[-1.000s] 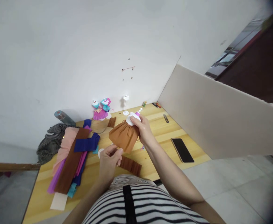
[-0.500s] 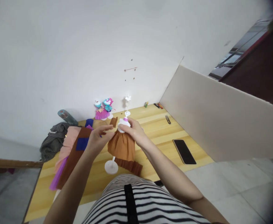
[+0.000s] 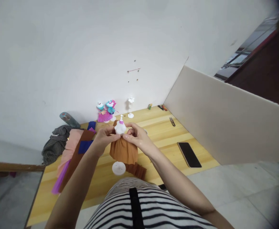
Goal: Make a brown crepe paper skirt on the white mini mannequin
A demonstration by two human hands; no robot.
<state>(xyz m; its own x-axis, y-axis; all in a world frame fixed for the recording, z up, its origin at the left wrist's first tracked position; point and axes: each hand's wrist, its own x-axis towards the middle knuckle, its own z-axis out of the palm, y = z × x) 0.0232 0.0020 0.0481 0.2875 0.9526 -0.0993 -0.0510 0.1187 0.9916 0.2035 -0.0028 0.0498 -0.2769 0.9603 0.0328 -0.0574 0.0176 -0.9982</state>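
In the middle of the view is a miniature dress form (image 3: 120, 128) with a white torso, a purple neck band and a knobbed top. A gathered orange-brown cloth skirt (image 3: 123, 152) hangs from its waist, and its round white base (image 3: 118, 168) shows below. My left hand (image 3: 105, 138) grips the waist from the left, thumb in front. From the other side, my right hand (image 3: 137, 137) pinches at the skirt's top edge, fingers bent behind. Where the fingertips meet the cloth is partly hidden.
Two dressed miniature forms (image 3: 104, 115) and a bare white one (image 3: 131, 106) stand along the wall. Coloured cloth pieces (image 3: 76, 144) lie left, near a bottle (image 3: 69, 119). Thread snips (image 3: 172, 121) and a phone (image 3: 189, 154) lie right, beside a board partition (image 3: 216, 117).
The dress form has tipped more upright, its top shifting left. My left hand has closed in on the waist, and my right hand has moved down from the torso to the skirt's top.
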